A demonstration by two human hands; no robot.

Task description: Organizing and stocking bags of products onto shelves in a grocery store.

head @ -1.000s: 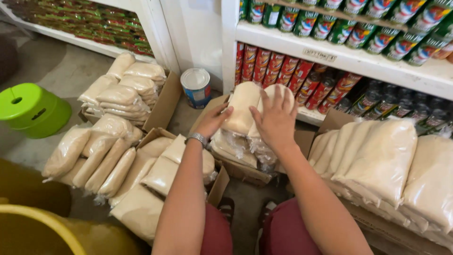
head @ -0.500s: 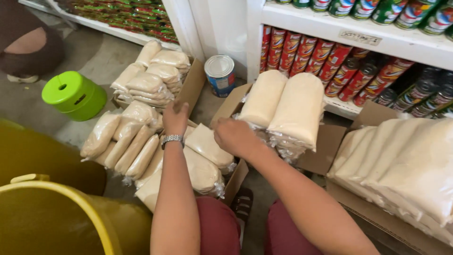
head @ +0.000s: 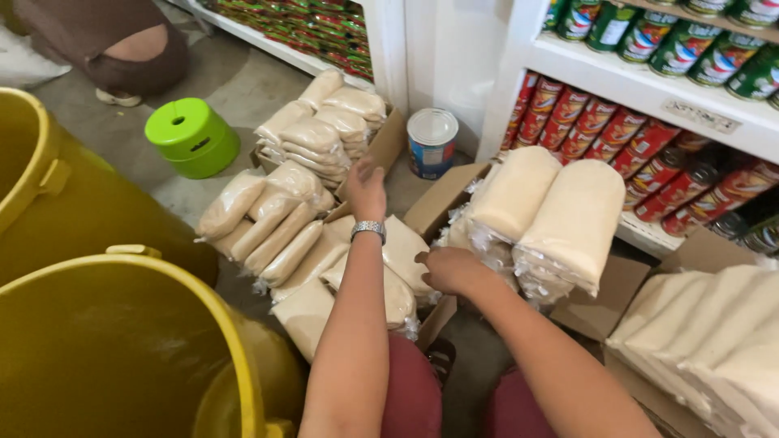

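Observation:
My left hand (head: 367, 188), with a silver watch on the wrist, reaches over a cardboard box (head: 438, 204) of clear bags filled with pale grain (head: 280, 235); its fingers hover above the bags and hold nothing I can see. My right hand (head: 449, 269) is curled at the edge of a bag (head: 403, 255) in the same box, and I cannot tell if it grips it. Two long bags (head: 568, 221) lie stacked on the box to the right.
Two large yellow bins (head: 122, 341) stand at the left. A green stool (head: 192, 136) and another person crouching (head: 105, 40) are at the back left. A tin can (head: 431, 142) stands by the white shelf (head: 649, 93) of cans and tubes. More bags (head: 714, 341) fill a box at right.
Both hands left the stacked bags at the right and moved left to the box of bags in front. My view swung left, bringing the yellow bins in.

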